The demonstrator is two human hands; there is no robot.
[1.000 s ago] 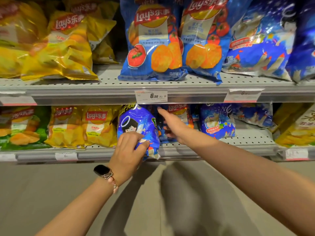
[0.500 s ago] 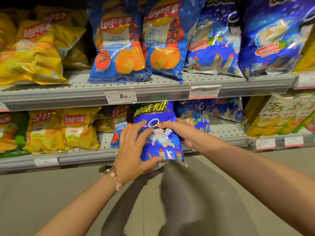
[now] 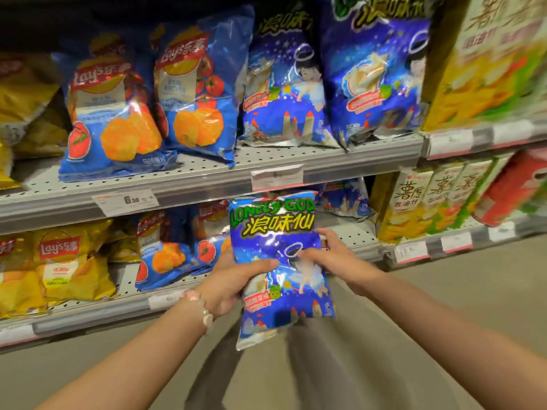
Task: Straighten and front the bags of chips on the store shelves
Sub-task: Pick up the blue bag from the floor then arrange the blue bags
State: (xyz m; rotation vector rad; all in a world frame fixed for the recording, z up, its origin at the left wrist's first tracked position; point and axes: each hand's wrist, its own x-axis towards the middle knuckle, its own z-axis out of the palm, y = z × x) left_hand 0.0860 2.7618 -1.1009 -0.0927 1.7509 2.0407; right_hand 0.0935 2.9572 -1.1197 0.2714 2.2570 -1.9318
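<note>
Fingers of both hands clamp the blue bag (image 3: 281,261), covering its middle artwork; edges blur.

Blue snack bag (image 3: 275,232) upright between left hand (image 3: 229,281) and right hand (image 3: 331,257)

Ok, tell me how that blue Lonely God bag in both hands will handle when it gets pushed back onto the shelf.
The Lonely God bag looks puffed and crinkled, so probably light and floppy. Its glossy film may be slippery; left hand and right hand grip its sides. Set upright, it would likely lean or tip.
</note>
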